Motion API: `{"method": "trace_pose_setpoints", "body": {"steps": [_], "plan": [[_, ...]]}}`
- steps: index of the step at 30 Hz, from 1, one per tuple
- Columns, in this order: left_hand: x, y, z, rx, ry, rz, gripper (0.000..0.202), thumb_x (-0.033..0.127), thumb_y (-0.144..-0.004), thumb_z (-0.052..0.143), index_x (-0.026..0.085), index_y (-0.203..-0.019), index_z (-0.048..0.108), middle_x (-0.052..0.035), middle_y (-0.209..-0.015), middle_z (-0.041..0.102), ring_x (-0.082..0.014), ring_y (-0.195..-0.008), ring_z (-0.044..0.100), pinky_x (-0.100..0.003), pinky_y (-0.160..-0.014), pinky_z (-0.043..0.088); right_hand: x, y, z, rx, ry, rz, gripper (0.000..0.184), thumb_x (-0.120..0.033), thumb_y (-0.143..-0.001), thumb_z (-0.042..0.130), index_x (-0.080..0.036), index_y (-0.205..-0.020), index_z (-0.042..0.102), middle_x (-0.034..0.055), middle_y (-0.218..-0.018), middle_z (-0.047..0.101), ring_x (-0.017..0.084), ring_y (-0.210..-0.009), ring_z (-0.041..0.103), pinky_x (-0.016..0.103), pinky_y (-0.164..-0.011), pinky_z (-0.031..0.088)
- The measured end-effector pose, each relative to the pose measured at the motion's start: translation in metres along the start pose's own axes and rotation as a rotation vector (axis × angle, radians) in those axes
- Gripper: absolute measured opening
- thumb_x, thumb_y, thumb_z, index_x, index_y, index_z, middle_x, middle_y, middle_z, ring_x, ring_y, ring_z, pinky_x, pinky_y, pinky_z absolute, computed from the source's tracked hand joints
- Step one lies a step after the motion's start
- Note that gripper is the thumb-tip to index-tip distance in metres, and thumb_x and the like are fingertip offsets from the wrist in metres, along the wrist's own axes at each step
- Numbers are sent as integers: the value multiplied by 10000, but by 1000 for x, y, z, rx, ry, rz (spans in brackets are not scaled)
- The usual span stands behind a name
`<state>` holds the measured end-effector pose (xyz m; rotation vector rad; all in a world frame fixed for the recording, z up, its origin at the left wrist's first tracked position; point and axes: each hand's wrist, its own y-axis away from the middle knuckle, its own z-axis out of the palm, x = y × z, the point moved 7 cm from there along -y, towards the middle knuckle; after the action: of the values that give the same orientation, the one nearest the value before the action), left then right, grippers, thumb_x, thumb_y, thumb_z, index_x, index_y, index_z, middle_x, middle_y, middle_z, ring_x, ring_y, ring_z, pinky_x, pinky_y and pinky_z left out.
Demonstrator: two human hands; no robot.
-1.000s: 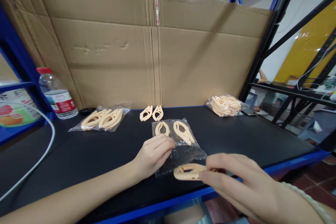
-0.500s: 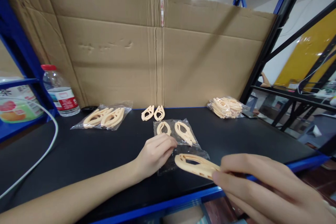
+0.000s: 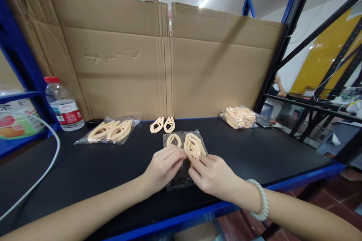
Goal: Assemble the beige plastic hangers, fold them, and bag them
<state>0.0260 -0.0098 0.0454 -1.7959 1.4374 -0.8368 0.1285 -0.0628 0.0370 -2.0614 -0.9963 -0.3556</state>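
Note:
A clear plastic bag (image 3: 180, 180) lies on the black bench top (image 3: 85, 165) in front of me, with peach-coloured plastic clip pieces (image 3: 173, 140) inside its far end. My left hand (image 3: 165, 166) pinches the bag's left edge near its mouth. My right hand (image 3: 210, 175), with a pale bead bracelet on the wrist, pinches the near end of another peach clip (image 3: 192, 146), which lies over the bag's far right part. Whether that clip is inside the bag I cannot tell.
Two loose clips (image 3: 163, 125) lie just behind the bag. A filled bag of clips (image 3: 109, 131) lies at the left, a heap of clips in plastic (image 3: 240, 116) at the right. A water bottle (image 3: 62, 104) and white cable (image 3: 42, 173) are left; cardboard (image 3: 169, 67) walls the back.
My right hand has carried the loose clip from the bench's front edge forward and left to the bag, meeting my left hand. The left hand has stayed on the bag.

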Motion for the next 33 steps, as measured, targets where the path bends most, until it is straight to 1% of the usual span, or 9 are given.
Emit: {"method": "trace_pose_setpoints", "body": {"steps": [8, 13, 16, 19, 23, 25, 27, 29, 33], "plan": [[1, -2, 0, 15, -20, 12, 148, 24, -880, 556, 158, -921, 605, -54, -858, 694, -160, -801, 662, -282, -749, 560, 2, -7, 19, -60, 133, 51, 172, -44, -840, 544, -101, -719, 652, 73, -629, 574, 230, -696, 525, 352, -586, 407], [1, -2, 1, -2, -26, 4, 146, 46, -898, 529, 164, -923, 611, -54, -856, 696, -162, -794, 663, -286, -734, 563, 2, -4, 28, -123, 125, 88, 114, -58, -862, 554, -63, -855, 668, 123, -754, 640, 241, -772, 521, 370, -649, 401], [1, -2, 0, -1, -21, 2, 150, 58, -908, 515, 170, -923, 614, -49, -845, 696, -166, -794, 669, -289, -741, 564, -1, -3, 15, -55, 20, 57, 140, -54, -864, 530, -80, -845, 666, 106, -733, 641, 235, -764, 523, 375, -662, 394], [1, -2, 1, -6, -1, 2, 154, 44, -903, 514, 167, -921, 606, -52, -841, 691, -170, -793, 666, -289, -742, 559, 6, -7, -12, 112, -226, 60, 167, -77, -845, 503, -114, -800, 660, 58, -656, 614, 207, -689, 507, 358, -631, 375], [0, -1, 3, -33, 10, -21, 155, 38, -903, 510, 165, -914, 598, -56, -840, 681, -169, -782, 653, -285, -723, 547, 53, -15, -24, 314, -638, 294, 178, -103, -853, 479, -142, -830, 652, 25, -674, 629, 160, -654, 512, 309, -630, 398], [-1, 0, 4, -41, 6, -25, 159, 39, -906, 507, 168, -918, 598, -56, -850, 685, -170, -798, 657, -289, -739, 545, 80, -25, -6, 276, -657, 391, 188, -128, -883, 475, -152, -852, 659, 25, -701, 643, 159, -676, 532, 297, -650, 426], [-2, 0, 5, -40, 7, -20, 160, 39, -903, 509, 169, -921, 601, -55, -856, 691, -170, -813, 664, -292, -760, 548, 104, -39, 30, 59, -588, 448, 194, -126, -903, 475, -136, -930, 667, 46, -773, 677, 164, -747, 581, 293, -704, 456], [-2, 1, 4, -29, 13, -12, 155, 37, -897, 519, 167, -920, 601, -56, -855, 695, -169, -813, 670, -290, -764, 551, 119, -56, 69, -160, -548, 383, 255, -71, -905, 455, -114, -1071, 644, 72, -917, 716, 156, -826, 616, 288, -782, 472], [-1, 0, 4, -30, 47, -1, 169, 26, -892, 522, 171, -933, 597, -59, -858, 699, -166, -798, 665, -285, -739, 555, 136, -89, 127, -309, -500, 233, 365, 6, -844, 519, -125, -1163, 636, 103, -1148, 690, 212, -1030, 580, 331, -901, 440]]}}
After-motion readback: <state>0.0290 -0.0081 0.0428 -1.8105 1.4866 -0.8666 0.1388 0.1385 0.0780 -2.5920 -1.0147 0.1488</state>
